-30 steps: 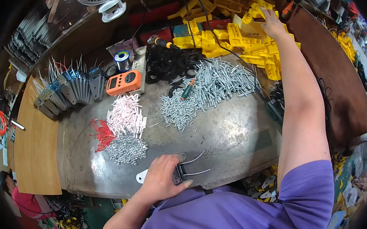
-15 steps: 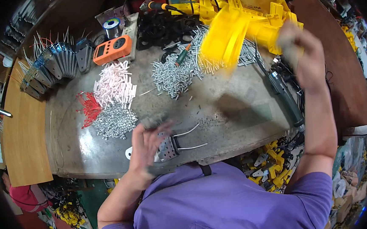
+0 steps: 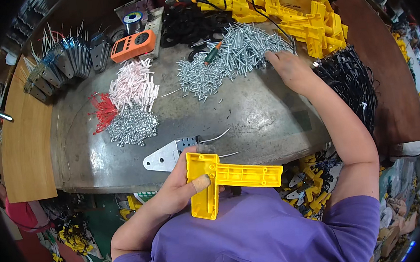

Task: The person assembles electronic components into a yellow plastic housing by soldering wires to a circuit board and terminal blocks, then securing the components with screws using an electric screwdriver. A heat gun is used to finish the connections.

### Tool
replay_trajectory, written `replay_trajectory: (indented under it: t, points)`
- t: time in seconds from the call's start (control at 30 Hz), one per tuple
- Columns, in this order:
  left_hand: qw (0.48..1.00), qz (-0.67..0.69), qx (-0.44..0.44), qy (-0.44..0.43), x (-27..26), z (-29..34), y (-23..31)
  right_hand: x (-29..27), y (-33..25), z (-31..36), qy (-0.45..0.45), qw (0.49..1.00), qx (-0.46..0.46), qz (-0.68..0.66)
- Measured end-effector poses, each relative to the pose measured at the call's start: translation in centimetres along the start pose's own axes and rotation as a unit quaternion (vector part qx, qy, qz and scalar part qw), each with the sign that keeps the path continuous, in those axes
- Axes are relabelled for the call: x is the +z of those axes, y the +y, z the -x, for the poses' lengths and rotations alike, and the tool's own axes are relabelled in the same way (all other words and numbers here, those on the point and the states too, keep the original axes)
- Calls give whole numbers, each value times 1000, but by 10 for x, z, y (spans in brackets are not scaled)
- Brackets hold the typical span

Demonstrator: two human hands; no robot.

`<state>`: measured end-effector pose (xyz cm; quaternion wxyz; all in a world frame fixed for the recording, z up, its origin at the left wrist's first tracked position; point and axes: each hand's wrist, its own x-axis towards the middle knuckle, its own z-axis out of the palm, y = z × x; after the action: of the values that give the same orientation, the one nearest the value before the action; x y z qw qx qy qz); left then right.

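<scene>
Fingers of left hand [image 3: 182, 189] clamped on yellow T-shaped plastic housing [image 3: 223, 178], right hand [image 3: 288, 69] fingertips in silver screws [image 3: 243, 46], closure unclear

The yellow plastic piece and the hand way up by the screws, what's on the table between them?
In the head view, mostly bare metal table lies between the yellow plastic piece and the right hand. Only two thin wires from the metal plate and a few stray screws sit there.

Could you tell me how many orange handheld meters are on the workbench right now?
1. The orange meter lies at the far left of the bench, between the row of grey metal plates and the black rings. Clutter may hide others.
</scene>
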<state>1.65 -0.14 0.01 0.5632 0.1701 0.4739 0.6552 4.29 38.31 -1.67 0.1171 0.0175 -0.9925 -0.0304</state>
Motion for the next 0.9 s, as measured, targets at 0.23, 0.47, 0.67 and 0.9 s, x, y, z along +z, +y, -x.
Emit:
replay_trajectory:
  t: [0.23, 0.47, 0.67, 0.9]
  points:
    - [999, 33, 21, -5, -4, 7, -3, -5, -10, 1, -23, 999, -49, -8]
    - [998, 40, -36, -37, -13, 14, -2, -8, -29, 28, 21, 832, 234, -502]
    - [998, 52, -2, -31, -9, 11, -8, -13, -53, 29, -24, 987, -34, -157]
    - [992, 101, 63, 44, -9, 1, -19, -8, -73, 1, -19, 983, -125, -134]
